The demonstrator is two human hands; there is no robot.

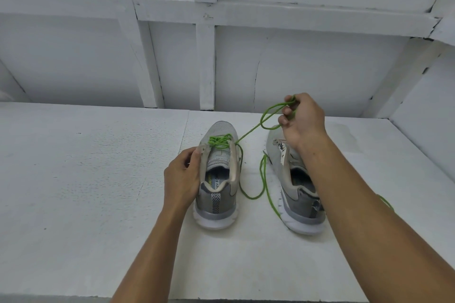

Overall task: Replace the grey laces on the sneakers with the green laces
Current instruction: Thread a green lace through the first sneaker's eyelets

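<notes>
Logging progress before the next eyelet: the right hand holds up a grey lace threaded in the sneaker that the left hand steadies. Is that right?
Not quite: the lace is green, not grey. The head view shows the right hand holding up a green lace threaded in the sneaker that the left hand steadies.

Sneaker (218, 194) at the left fingers (188, 155) was matt grey mesh cloth with a smooth white sole. The green lace (221, 141) in the right fingers (286, 115) was woven cord. The bench (86, 179) was matt and grainy.
</notes>
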